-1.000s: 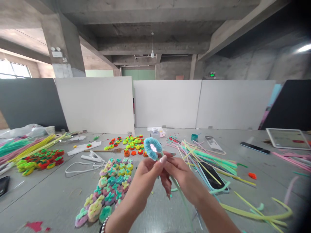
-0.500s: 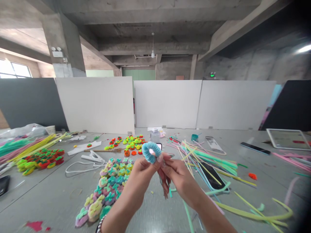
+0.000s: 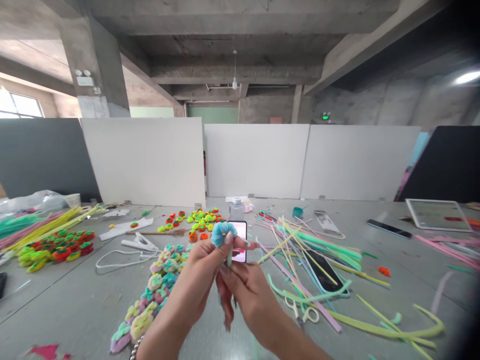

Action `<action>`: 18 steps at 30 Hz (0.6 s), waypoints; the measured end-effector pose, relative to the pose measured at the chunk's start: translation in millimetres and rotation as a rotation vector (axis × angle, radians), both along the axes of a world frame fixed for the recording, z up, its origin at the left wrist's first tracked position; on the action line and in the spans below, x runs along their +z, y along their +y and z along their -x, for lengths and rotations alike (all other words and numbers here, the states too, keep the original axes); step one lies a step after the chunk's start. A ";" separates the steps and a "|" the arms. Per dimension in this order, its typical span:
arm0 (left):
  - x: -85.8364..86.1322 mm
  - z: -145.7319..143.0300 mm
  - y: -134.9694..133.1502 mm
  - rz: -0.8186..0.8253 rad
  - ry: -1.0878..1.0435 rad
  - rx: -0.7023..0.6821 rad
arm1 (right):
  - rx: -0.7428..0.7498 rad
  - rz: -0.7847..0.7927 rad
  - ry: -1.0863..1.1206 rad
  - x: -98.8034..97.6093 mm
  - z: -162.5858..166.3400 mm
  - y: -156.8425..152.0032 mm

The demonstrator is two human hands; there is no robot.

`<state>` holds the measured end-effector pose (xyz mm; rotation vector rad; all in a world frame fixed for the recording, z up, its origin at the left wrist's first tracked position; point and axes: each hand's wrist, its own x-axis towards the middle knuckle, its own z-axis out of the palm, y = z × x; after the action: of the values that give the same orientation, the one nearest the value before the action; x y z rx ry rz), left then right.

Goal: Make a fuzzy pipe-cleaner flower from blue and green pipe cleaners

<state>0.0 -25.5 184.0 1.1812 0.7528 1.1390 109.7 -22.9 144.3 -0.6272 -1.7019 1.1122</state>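
Blue fuzzy piece (image 3: 222, 234) over the counter (image 3: 93, 320)

Your right hand (image 3: 252, 291) has its grip closed on the pale green stem (image 3: 229, 257); just above, your left hand (image 3: 201, 265) pinches the piece. Beyond is a lit phone (image 3: 242, 229), then a bottle (image 3: 236, 206).

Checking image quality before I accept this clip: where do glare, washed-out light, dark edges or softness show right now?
Head view throughout: the bright paned window at upper left is washed out; pale sheen sits low on the smooth grey tabletop; black shading darkens the right edge; the fuzzy light-blue looped piece looks soft-edged, whether blur or pile I cannot tell.
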 end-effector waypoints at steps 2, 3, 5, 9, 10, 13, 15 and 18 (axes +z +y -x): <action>1.3 -0.5 -1.0 -0.015 0.013 0.007 | -0.052 -0.090 -0.100 6.0 -3.7 -1.9; 2.1 0.3 -0.4 -0.051 0.018 0.029 | -0.109 -0.151 -0.216 12.2 -9.5 -3.6; 3.8 4.4 3.0 -0.164 0.038 0.092 | -0.126 -0.232 -0.506 27.7 -27.6 -7.8; 6.3 14.9 11.6 -0.380 0.209 0.166 | -0.239 -0.175 -0.579 51.5 -69.9 -14.3; 6.3 16.1 12.7 -0.394 0.265 0.140 | -0.276 -0.188 -0.537 53.7 -76.9 -14.7; 4.5 13.3 11.9 -0.392 0.385 0.022 | -0.428 -0.341 -0.385 53.1 -82.1 -13.8; 1.5 8.3 9.5 -0.406 0.445 -0.036 | -0.443 -0.459 -0.369 49.8 -75.1 -12.5; -4.7 1.9 6.1 -0.415 0.535 -0.085 | -0.377 -0.511 -0.428 45.6 -60.7 -10.3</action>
<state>-1.8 -19.4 179.3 1.8941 0.8773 0.9370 170.3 -33.2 189.8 -0.8443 -2.0166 0.2625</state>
